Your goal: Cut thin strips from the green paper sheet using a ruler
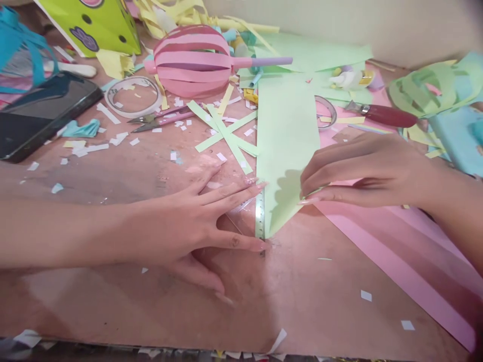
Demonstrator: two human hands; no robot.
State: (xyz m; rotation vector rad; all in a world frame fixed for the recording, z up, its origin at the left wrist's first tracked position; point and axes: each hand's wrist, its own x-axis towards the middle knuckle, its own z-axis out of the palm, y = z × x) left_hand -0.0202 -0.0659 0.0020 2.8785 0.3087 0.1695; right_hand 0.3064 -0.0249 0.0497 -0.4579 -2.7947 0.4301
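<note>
A sheet of light green paper [287,115] runs from the back of the table toward me. My right hand [354,173] pinches its near right corner and lifts it, so that edge curls up. A clear ruler [260,213] lies along the sheet's left edge. My left hand [199,216] presses flat with spread fingers, its fingertips on the ruler. Left of the sheet, several cut green strips [226,133] lie crossed over one another. Pink paper [392,261] lies under and beyond my right hand.
Behind my hands are a pink paper lantern [192,60], thread snips [162,119], a tape roll [133,96], a red-handled blade tool [388,114] and a glue bottle [350,79]. A black phone [45,110] lies at left. Paper scraps litter the table [151,306].
</note>
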